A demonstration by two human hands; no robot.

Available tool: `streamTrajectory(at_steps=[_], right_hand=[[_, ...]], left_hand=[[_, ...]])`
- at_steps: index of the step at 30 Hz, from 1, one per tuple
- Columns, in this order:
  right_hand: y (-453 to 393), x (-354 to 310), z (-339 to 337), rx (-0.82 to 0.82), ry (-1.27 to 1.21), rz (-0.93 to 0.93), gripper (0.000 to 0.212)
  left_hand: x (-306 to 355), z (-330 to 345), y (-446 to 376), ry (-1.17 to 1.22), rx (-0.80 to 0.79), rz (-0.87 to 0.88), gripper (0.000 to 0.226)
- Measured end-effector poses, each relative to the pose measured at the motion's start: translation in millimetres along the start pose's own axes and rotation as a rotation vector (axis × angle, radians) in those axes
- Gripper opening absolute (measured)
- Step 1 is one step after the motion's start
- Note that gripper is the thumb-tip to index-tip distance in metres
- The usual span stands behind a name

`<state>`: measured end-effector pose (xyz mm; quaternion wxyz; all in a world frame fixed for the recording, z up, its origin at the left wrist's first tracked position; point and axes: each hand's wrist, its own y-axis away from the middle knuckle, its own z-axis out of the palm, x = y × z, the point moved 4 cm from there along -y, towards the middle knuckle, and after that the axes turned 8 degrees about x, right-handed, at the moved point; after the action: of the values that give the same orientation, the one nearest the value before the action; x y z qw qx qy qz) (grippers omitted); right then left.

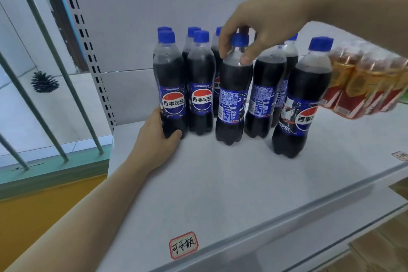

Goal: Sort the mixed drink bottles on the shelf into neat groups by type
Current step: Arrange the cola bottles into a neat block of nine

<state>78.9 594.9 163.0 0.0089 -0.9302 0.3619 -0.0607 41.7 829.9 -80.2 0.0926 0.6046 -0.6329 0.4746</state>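
At the bottom centre of the frame, a red-bordered paper label (183,245) with handwritten characters is stuck near the front edge of the white shelf (220,183). Above it, at centre left, the left hand (159,137) curls its fingers and thumb around the base of the leftmost Pepsi bottle (172,86), which stands upright on the shelf. In the centre of the frame, the right hand (254,28) comes from the upper right and pinches the shoulder of the middle Pepsi bottle (234,95), just below its blue cap; this bottle shows the back of its label. The other Pepsi bottles (265,90) stand close together around them, in front and back rows. At the right edge, amber tea bottles (364,86) with red labels appear blurred. At far left, a dark pine cone (44,81) lies behind green railings (55,62).
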Motion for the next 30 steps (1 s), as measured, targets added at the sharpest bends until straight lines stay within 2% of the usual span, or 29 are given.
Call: streamTrajectory(at_steps=[2,8,16,25,30], right_hand=[[-1,3,0,0.033,-0.062,0.007,0.025],[-11,21,-5,0.071,-0.088,0.075,0.006],[-25,33,2,0.186,0.053,0.142,0.044],[-38,36,12,0.239,0.039,0.191,0.059],[-42,43,15,0.302,0.000,0.248,0.055]], left_hand=[[1,1,1,-0.011,0.003,0.001,0.067],[5,4,3,-0.109,0.026,0.037,0.070],[10,5,6,-0.184,0.032,0.028,0.081],[7,6,6,-0.225,0.012,0.000,0.089],[5,6,6,-0.228,0.019,0.032,0.091]])
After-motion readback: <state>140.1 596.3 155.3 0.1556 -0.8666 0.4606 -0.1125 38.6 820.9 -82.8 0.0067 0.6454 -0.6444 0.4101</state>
